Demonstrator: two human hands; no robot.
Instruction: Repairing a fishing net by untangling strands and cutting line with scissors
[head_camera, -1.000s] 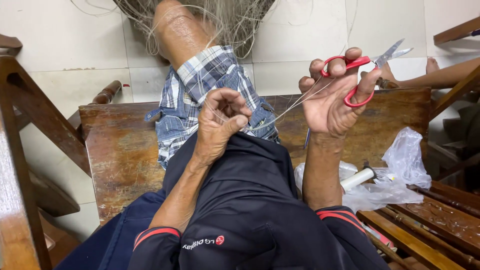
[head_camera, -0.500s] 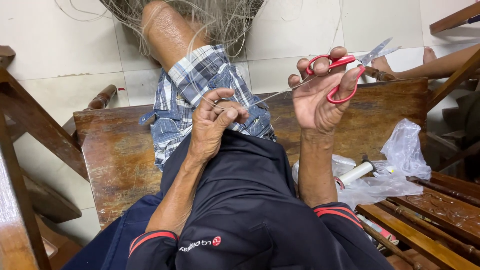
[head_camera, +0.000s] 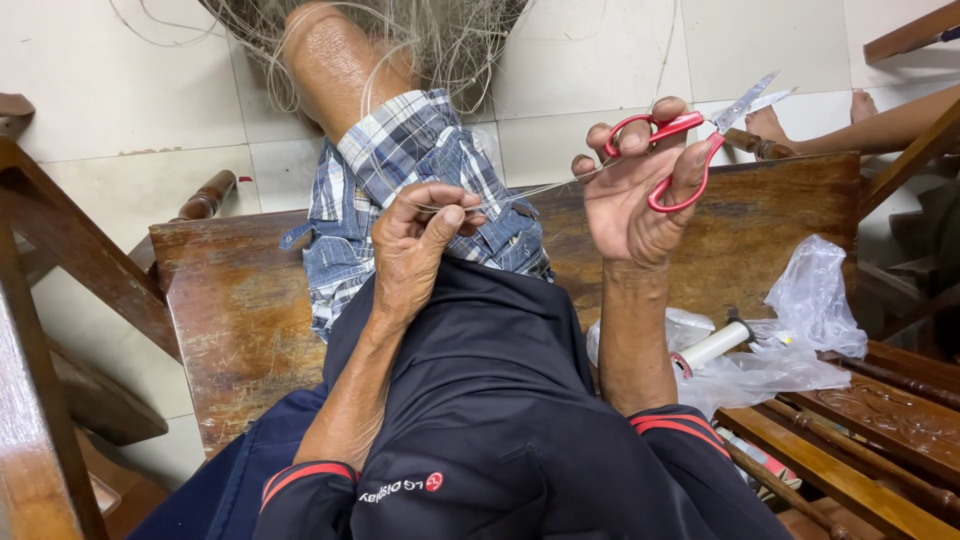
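- L hand (head_camera: 415, 245) is closed, thumb + forefinger pinched on a thin pale line (head_camera: 530, 190); that pinch sits on the thigh, over the plaid shorts (head_camera: 400, 170).
- R hand (head_camera: 640, 185) is raised, to the right of and a bit above the L pinch. It's closed on the red-handled scissors (head_camera: 690, 140): fingers through/around the loops, blades pointing up + right, away from the body. Same hand seems to catch the line's other end at the fingertips; exact contact too fine to tell.
- Line runs nearly straight btwn the two hands, rising slightly from L pinch to R fingers. It looks taut.
- Doing this well, as I judge it: keep the tension even w/ both hands, L pinch firm so the line doesn't slide, R wrist steady so the blade tips stay clear of the line + the leg.
- Blades look only slightly parted, and the line is at the handle side, not btwn them. Nothing in the cutting gap as far as I can see.
- Beyond the L hand, past the knee, a tangle of fine netting (head_camera: 420, 40) hangs over the leg; the line prob. belongs to it, can't confirm.
- Below + right of the R hand, on the wooden bench (head_camera: 230, 300): clear plastic bag (head_camera: 800, 320) w/ a white spool (head_camera: 715, 345) lying just beside it.
- Far right, above the R hand's level, another person's foot (head_camera: 775, 122) rests on the tiled floor.
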